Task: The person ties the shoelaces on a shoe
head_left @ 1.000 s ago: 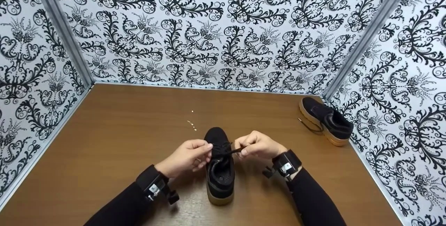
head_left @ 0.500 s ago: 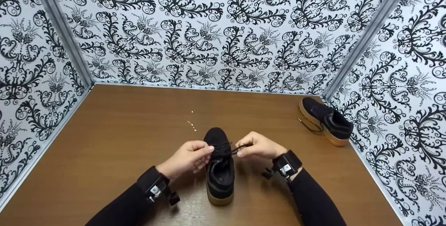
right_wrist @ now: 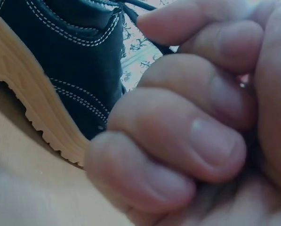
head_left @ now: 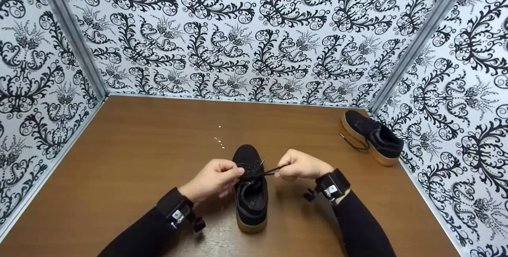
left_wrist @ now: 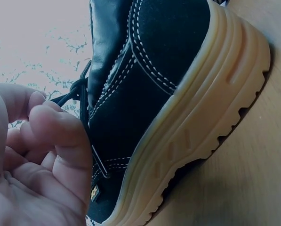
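Observation:
A black shoe [head_left: 250, 205] with a tan sole stands on the table, toe pointing away from me. At its left side my left hand [head_left: 212, 178] pinches the black shoelace [left_wrist: 74, 92] between thumb and forefinger; the left wrist view shows a knot just beyond those fingertips. To the right of the shoe, my right hand [head_left: 303, 165] grips a loop of the lace, drawn taut sideways from the knot. Its fingers [right_wrist: 178, 127] are curled, seen close up in the right wrist view. A lace end with a metal tip [left_wrist: 100, 160] hangs down the shoe's side.
A second black shoe [head_left: 371, 138] lies at the back right of the brown table [head_left: 158, 130], a lace end trailing beside it. Small white specks [head_left: 219, 142] lie beyond the first shoe's toe. Patterned walls [head_left: 222, 35] enclose the back and sides.
My right hand has moved a little to the right, away from the shoe, drawing the lace loop out longer. The left hand has stayed nearly still.

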The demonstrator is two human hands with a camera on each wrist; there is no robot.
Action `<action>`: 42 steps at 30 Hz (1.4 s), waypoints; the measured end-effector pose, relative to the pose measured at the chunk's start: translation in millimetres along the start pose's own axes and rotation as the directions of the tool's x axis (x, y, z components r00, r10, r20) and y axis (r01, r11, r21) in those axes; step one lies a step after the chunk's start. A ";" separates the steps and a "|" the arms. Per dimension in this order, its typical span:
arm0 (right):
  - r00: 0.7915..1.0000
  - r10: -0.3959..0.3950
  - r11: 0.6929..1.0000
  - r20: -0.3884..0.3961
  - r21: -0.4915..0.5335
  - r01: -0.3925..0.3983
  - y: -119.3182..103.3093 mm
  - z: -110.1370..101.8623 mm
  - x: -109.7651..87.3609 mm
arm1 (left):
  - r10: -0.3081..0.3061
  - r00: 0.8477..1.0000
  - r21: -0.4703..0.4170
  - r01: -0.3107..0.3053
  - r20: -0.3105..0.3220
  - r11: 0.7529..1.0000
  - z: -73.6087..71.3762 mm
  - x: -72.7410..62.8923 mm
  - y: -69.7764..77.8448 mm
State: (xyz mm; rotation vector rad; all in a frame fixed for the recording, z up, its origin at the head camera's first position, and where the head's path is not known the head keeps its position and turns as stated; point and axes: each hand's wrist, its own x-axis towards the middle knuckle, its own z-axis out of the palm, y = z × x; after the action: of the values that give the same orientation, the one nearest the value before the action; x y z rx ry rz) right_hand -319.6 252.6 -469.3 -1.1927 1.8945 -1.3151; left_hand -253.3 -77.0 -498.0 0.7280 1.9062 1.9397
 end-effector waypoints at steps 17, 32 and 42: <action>0.998 0.064 0.998 -0.002 -0.024 -0.064 -3.5 -4.6 -1.7 | -0.005 1.000 0.005 0.005 -0.007 1.000 -6.4 1.5 1.5; 0.994 -0.001 0.986 -0.105 0.165 0.018 12.9 -6.4 -0.5 | 0.050 0.998 -0.112 -0.055 -0.041 0.992 -12.1 3.1 -1.9; 0.988 0.054 0.985 -0.142 0.173 -0.029 12.9 -4.3 2.0 | 0.109 0.993 0.139 -0.103 -0.036 0.985 -15.0 3.7 -7.6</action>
State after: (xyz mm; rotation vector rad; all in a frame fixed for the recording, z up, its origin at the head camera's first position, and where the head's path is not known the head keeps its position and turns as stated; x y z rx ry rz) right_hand -328.6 254.5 -479.5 -0.9898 1.8525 -1.5448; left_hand -265.7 -86.9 -504.7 0.8493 2.0835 1.9149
